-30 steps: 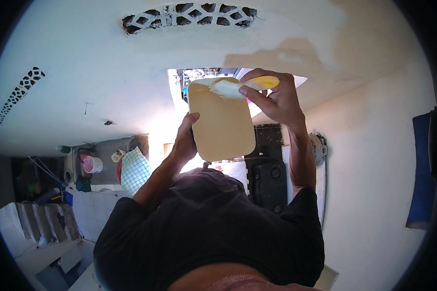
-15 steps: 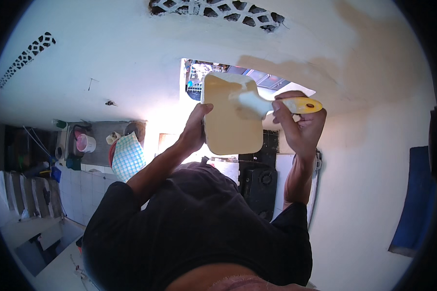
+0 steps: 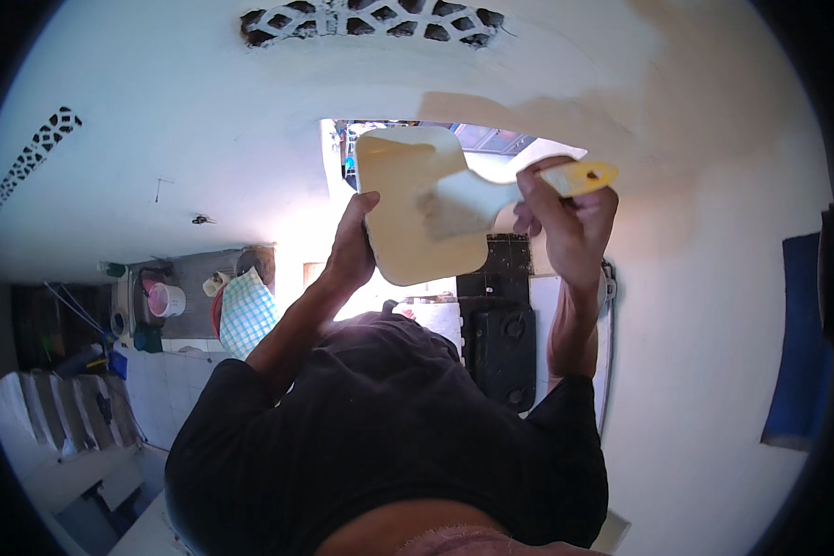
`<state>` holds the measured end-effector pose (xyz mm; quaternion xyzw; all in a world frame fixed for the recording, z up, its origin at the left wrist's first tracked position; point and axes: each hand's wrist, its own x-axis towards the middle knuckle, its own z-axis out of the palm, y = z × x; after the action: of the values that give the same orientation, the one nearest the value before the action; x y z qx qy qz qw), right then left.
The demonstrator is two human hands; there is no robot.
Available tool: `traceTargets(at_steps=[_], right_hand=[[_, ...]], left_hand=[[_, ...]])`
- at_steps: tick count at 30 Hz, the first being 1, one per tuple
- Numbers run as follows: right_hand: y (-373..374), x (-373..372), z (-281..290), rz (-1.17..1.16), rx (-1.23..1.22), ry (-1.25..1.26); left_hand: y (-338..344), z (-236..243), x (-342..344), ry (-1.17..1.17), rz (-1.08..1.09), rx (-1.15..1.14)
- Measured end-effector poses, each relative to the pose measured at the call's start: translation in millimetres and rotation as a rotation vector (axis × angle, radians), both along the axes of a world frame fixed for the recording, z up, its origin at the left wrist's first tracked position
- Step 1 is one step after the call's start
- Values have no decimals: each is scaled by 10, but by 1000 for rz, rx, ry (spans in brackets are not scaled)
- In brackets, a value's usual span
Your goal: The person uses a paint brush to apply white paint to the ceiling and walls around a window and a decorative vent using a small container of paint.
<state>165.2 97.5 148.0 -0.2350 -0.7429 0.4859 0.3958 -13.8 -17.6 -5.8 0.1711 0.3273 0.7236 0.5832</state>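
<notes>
My left hand point(image 3: 352, 246) grips a cream tub with rounded corners point(image 3: 417, 264) by its left rim, thumb over the edge. Pale paint seems to lie inside it. In my right hand point(image 3: 579, 227) is a wide paintbrush point(image 3: 486, 199), its yellow handle pointing right, held closed between fingers and thumb. The brush head reaches left over the tub's inside, and its bristles are blurred. Whether they touch the inner surface I cannot tell.
Pale walls with openwork vent blocks point(image 3: 371, 23) surround a bright opening point(image 3: 500, 139) behind the tub. Below on the left are a checked cloth point(image 3: 248, 315) and a white bucket point(image 3: 167, 299). A black stove-like appliance point(image 3: 500, 347) stands below the brush; a blue cloth point(image 3: 792, 343) hangs at right.
The tub has shifted slightly left and up in view. The brush has swung further left and lower across the tub's inside, its handle now tilted more. Both grips stay the same.
</notes>
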Motion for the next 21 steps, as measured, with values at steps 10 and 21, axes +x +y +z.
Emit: traceTargets(at_steps=[10, 21], right_hand=[[268, -375, -59, -203, 684, -374], [-122, -178, -123, 25, 364, -208]], left_hand=[[15, -163, 12, 193, -8, 49], [56, -100, 71, 5, 48, -14]])
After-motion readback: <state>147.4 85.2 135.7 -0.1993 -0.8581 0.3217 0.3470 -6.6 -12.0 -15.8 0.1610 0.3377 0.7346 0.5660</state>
